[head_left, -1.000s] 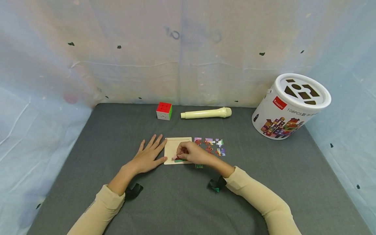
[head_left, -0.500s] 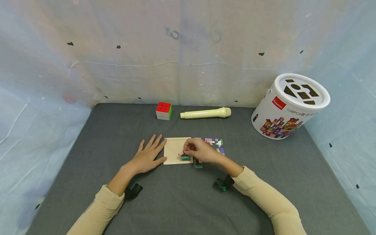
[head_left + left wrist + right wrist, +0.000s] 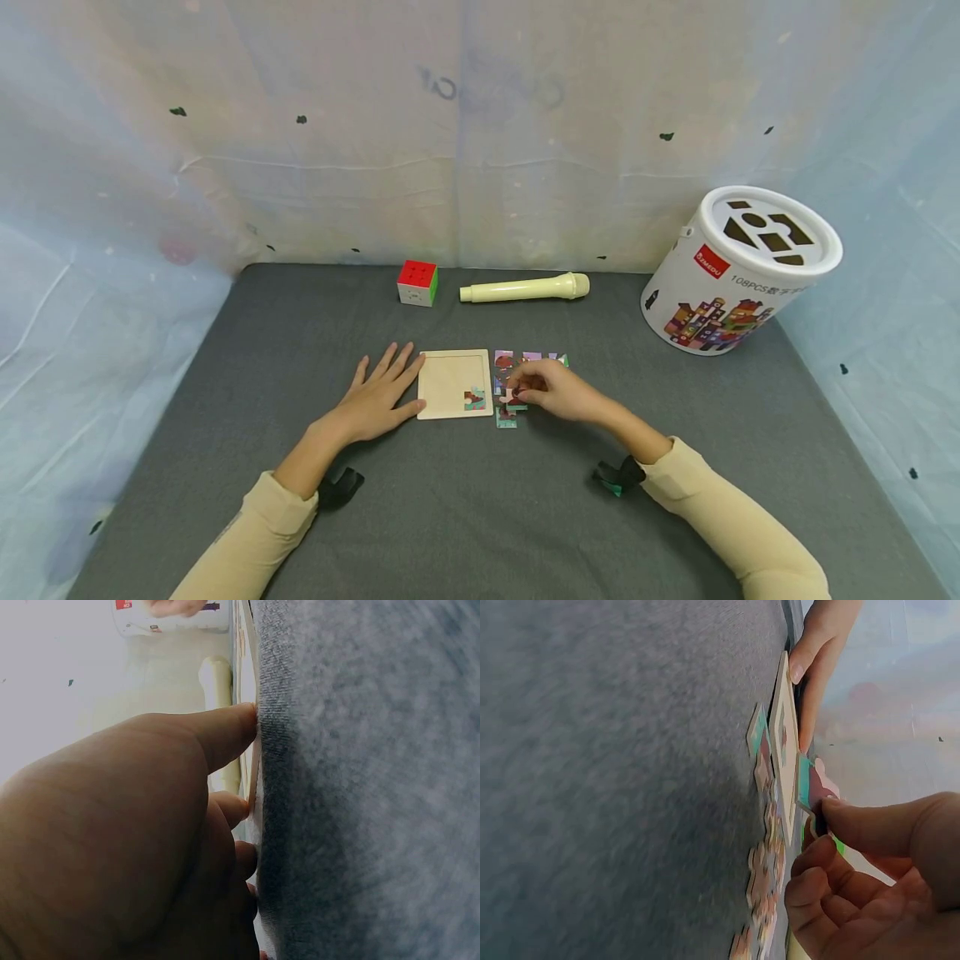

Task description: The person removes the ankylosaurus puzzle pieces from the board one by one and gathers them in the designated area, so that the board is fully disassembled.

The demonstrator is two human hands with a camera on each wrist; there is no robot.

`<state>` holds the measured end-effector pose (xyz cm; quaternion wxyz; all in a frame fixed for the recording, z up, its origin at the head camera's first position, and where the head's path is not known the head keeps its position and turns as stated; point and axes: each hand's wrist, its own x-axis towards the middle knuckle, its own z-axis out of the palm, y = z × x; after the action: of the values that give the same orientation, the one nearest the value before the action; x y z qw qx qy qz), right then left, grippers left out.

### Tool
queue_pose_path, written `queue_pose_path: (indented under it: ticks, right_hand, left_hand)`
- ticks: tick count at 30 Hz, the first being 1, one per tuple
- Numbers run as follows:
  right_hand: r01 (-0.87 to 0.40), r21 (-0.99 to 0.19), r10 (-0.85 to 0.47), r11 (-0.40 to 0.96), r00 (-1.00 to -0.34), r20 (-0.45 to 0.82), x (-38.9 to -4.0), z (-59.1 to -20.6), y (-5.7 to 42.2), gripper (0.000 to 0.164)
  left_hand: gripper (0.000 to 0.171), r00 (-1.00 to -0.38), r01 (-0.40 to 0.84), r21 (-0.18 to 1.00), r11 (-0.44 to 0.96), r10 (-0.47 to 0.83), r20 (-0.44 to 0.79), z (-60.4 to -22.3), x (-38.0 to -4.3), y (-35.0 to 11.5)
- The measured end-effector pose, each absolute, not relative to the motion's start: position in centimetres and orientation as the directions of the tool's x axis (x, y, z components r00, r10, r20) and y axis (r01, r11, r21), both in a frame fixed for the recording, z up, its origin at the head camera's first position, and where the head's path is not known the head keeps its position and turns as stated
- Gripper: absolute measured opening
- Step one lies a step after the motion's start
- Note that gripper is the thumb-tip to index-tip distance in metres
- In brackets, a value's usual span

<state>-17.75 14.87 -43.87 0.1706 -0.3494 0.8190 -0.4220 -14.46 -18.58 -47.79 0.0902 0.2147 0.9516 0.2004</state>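
Observation:
My left hand (image 3: 381,403) lies spread on the grey cloth, its thumb and index fingertips at the left edge of a shallow wooden puzzle tray (image 3: 441,385). One jigsaw piece (image 3: 475,400) in teal and dark red sits inside the tray's lower right corner. Just right of the tray, my right hand (image 3: 561,392) pinches another jigsaw piece between thumb and fingers. In the right wrist view this pinched piece (image 3: 810,781) shows teal, dark red and pink, raised above the cloth. Loose jigsaw pieces (image 3: 506,418) lie below and behind the right hand, which partly covers them.
Behind the tray a cream toy microphone (image 3: 525,289) lies on the grey cloth (image 3: 450,508), with a red-topped puzzle cube (image 3: 417,283) to its left. At the back right stands a large white bucket (image 3: 738,271) with shaped holes in its lid. Pale sheeting surrounds the table.
My right hand has moved right with the pinched jigsaw piece, from over the tray to over the loose pieces. The corner piece is now uncovered. My left hand stays in place.

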Motion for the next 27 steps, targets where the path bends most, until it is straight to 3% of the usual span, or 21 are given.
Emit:
queue_pose_path:
  ticks: [19, 27]
  right_hand:
    - [-0.461, -0.744, -0.706, 0.484, -0.708, -0.020, -16.3, -44.3, 17.1, 0.011]
    - [-0.569, -0.591, -0.668, 0.571, -0.741, 0.067, -15.4, -44.8, 16.9, 0.016]
  left_hand:
    - [0.079, -0.893, 0.352, 0.423, 0.835, 0.435, -0.114, -48.1, -14.5, -18.7]
    - [0.079, -0.892, 0.352, 0.426, 0.834, 0.436, -0.117, -48.0, -14.6, -18.6]
